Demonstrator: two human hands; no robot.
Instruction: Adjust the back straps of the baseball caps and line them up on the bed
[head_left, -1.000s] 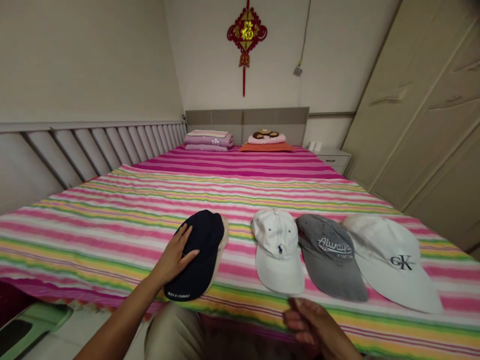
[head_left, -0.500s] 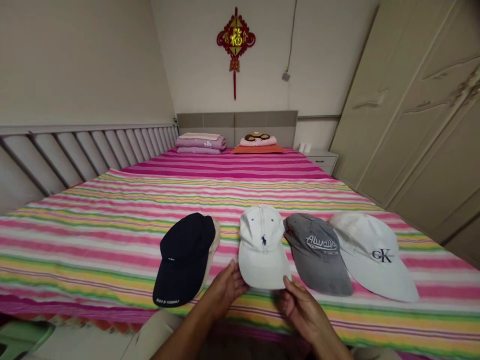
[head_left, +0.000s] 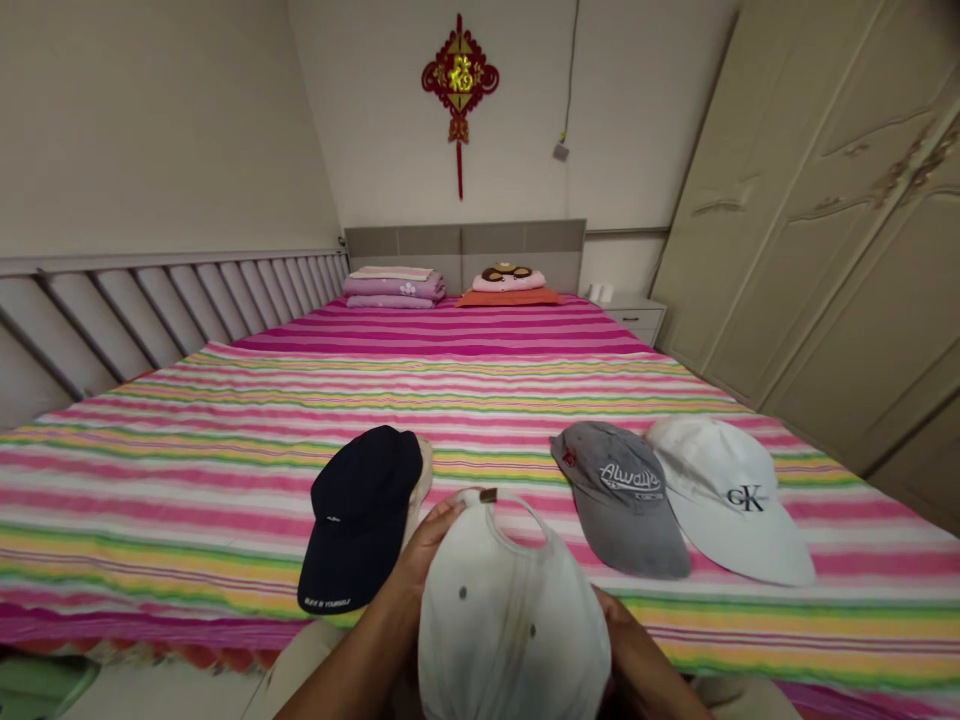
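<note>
Pink, white, yellow and green stripes are carried across the bed cover, on which a loose row of caps is set out near the bed's near edge. At the left, a navy cap is laid crown up, its brim pointed near, perhaps so that its front can be seen. A beige edge is shown along its right side; it seems to belong to another cap nested beneath. In the middle, over the near edge, a white cap is held between both hands, its back opening turned far and its brim out of view. Its rim beside the strap is pinched by the closed fingers of the left hand, seemingly to steady the soft fabric. Its right side is met by the right hand; those fingers are hidden, so how tightly they are closed cannot be told. Farther right, a grey cap and a white cap marked CK are placed side by side, their edges meeting, their brims pointed near.
</note>
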